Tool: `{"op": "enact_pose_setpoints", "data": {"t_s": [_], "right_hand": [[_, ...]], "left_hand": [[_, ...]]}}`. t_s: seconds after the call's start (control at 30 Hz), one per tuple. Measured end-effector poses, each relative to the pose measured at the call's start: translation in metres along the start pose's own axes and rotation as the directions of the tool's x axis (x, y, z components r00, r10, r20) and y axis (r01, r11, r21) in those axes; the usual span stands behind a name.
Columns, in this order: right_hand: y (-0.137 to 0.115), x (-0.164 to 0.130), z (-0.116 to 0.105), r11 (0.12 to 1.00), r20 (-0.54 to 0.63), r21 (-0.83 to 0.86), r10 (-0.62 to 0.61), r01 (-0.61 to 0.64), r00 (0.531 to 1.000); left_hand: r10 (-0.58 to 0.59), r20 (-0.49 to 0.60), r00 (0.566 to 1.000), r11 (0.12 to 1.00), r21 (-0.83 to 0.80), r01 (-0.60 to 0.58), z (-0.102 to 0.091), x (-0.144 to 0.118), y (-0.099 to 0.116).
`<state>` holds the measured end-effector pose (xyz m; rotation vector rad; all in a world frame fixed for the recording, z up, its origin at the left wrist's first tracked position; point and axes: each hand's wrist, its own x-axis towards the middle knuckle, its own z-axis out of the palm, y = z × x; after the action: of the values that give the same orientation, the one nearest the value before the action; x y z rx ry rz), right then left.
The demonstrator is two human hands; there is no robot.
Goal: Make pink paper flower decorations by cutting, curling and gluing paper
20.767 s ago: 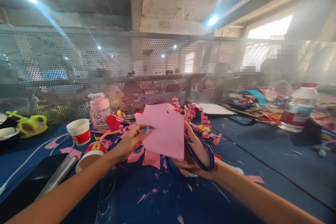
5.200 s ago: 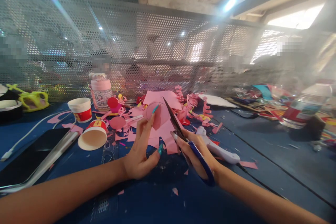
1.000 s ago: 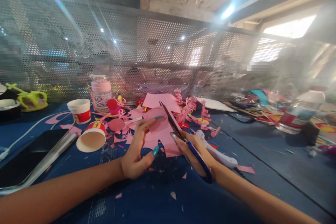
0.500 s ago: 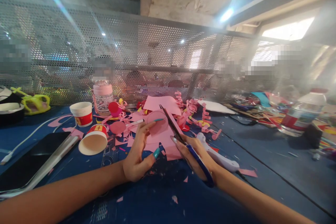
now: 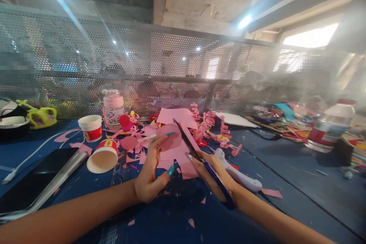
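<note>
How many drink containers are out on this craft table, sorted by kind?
Paper cups: 2, one upright, one tipped on its side
Pink-lidded bottle: 1
Red-capped water bottle: 1
Total: 4

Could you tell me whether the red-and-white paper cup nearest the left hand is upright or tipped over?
Tipped over: the red-and-white paper cup lies on its side on the blue table, open mouth facing the camera.
</note>
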<state>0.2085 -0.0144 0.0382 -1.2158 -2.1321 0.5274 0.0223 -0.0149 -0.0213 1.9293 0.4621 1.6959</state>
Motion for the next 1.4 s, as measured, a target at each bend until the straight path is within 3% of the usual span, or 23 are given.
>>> {"op": "enact_pose_setpoints", "data": {"t_s": [0.23, 0.67, 1.0, 1.4], "right_hand": [[0.0, 0.0, -0.001, 0.997, 0.064, 0.075, -0.034, 0.029, 0.997], [0.001, 0.001, -0.002, 0.999, 0.066, 0.045, -0.025, 0.022, 0.998], [0.008, 0.001, 0.001, 1.0, -0.009, -0.006, 0.006, -0.006, 1.0], [0.0, 0.004, -0.004, 0.999, 0.051, -0.043, -0.001, 0.004, 0.999]], "left_hand": [[0.019, 0.032, 0.999, 1.0, 0.024, -0.019, 0.0, 0.003, 0.005], [0.037, 0.051, 0.998, 0.999, -0.002, -0.037, 0.0, 0.005, 0.009], [0.044, 0.042, 0.998, 0.999, 0.015, -0.044, 0.0, 0.004, 0.007], [0.028, 0.017, 0.999, 0.998, 0.048, -0.029, -0.002, 0.0, 0.001]]}}
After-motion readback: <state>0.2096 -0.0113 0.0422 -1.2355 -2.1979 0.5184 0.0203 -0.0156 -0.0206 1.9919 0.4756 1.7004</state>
